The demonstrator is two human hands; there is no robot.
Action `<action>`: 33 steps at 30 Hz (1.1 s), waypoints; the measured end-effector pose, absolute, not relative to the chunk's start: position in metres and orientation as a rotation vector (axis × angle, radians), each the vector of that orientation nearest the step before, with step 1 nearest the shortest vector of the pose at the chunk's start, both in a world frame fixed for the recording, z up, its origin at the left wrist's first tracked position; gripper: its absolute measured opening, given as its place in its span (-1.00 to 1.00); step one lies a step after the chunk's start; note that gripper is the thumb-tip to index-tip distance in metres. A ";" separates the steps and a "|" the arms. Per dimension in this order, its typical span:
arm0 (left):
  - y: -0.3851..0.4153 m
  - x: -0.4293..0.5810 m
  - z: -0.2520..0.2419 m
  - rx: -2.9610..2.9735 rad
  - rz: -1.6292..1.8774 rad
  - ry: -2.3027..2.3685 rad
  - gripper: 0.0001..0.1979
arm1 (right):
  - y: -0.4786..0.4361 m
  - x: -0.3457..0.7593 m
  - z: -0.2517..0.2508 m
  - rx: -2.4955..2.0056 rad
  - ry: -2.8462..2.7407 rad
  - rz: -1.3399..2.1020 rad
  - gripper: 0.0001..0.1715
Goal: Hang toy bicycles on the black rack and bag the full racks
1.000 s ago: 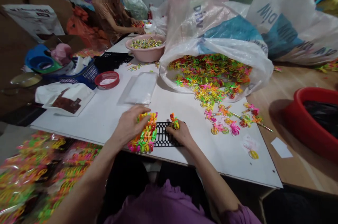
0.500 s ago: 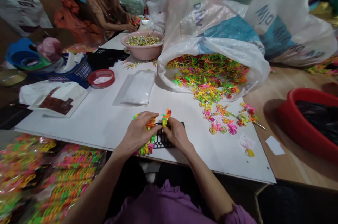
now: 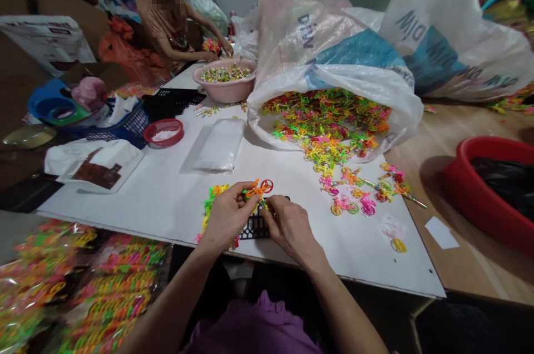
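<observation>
My left hand (image 3: 227, 215) is closed over a row of small neon plastic bicycles (image 3: 211, 202) set in a black plastic grid (image 3: 254, 227) on the white board (image 3: 167, 198). It pinches a small orange toy bicycle (image 3: 258, 188) between thumb and fingers. My right hand (image 3: 290, 227) is closed beside it, its fingertips at the same orange bicycle over the grid. Both hands meet at the board's near edge.
A big plastic sack (image 3: 334, 92) spills neon toy bicycles; loose ones (image 3: 359, 195) lie to my right. A clear bag (image 3: 219, 145), a small red basket (image 3: 163, 132), a pink bowl (image 3: 225, 84) and a red tub (image 3: 488, 187) stand around. Another person (image 3: 175, 25) works at the far end. Packed bicycles (image 3: 83, 281) lie at left.
My hands have come together over the grid. The bicycle that my right hand carried now sits between both hands, lifted just above the row.
</observation>
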State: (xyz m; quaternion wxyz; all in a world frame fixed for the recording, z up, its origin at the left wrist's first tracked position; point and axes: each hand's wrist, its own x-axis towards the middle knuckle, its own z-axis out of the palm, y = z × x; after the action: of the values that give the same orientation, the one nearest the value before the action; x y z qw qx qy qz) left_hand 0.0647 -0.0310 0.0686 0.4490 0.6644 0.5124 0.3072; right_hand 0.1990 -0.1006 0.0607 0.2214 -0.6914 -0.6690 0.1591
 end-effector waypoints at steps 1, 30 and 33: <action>-0.031 0.065 0.070 1.587 0.757 1.239 -0.58 | -0.100 0.199 0.060 -1.899 -1.845 0.450 -0.84; 0.000 0.030 0.052 2.525 0.440 0.951 -0.74 | -0.053 0.173 -0.025 -1.727 -1.406 0.867 -0.72; 0.001 0.032 0.053 2.528 0.443 0.898 -0.75 | -0.051 0.171 -0.026 -1.762 -1.513 0.789 -0.76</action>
State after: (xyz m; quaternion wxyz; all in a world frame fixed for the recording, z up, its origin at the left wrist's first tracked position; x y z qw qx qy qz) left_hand 0.0315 0.0007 0.0532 0.2095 0.9091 0.3229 0.1592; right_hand 0.1707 -0.0506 -0.0260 0.3378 -0.6761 -0.5806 0.3029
